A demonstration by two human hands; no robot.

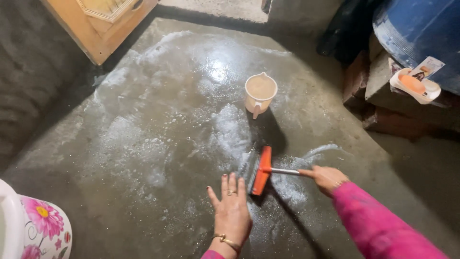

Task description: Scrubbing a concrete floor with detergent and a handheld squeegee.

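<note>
Right fingers: where they meet the brush, they are closed around the thin metal handle (286,171) of the orange-backed scrubbing brush (261,170); the right hand (327,178) is seen at the end of a pink sleeve (378,225).
Left fingers: they are spread open and pressed flat on the wet grey concrete floor (158,144); nothing is held by the left hand (231,211), and a ring and a bracelet are worn on it.
Brush: its head is set on the floor just beside the left fingertips, with its bristles turned toward the foam and its handle pointed to the right.
Foam: white suds (230,129) are spread across the floor above and to the left of the brush, and a shiny wet patch is seen further back.
Mug: a cream plastic mug with a handle (260,93) is stood upright on the floor beyond the brush, apart from it.
Right edge: an orange soap bar in a white dish (415,85) is rested on stone blocks beside a blue plastic drum (421,29).
Left edge: a white bucket with pink flowers (36,228) is cut off at the lower corner; a wooden door (96,24) is seen at the top.
</note>
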